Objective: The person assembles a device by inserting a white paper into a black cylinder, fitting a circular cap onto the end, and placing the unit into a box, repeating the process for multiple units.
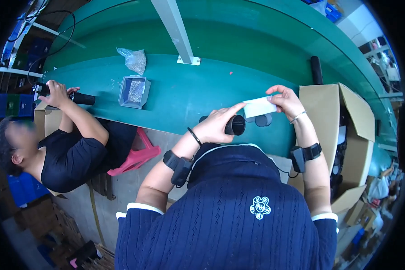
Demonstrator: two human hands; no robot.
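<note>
My left hand (217, 124) is wrapped round a black cylinder (236, 125) with a ribbed, mesh-like end, near the front edge of the green table. Its dark other end shows past the back of that hand. The stretched index finger touches the left corner of a white slip of paper (260, 107). With thumb and fingers, my right hand (287, 102) pinches the slip's right end. Just below the paper lies a dark round cap-like piece (263, 120), partly covered by it.
An open cardboard box (319, 121) with dark parts stands at right, a black cylinder (317, 69) behind it. A grey bin (134, 92) and a clear bag (134, 60) hold small pieces. A grey post (173, 27) rises midtable. At left a seated co-worker (72, 148) handles a black tube.
</note>
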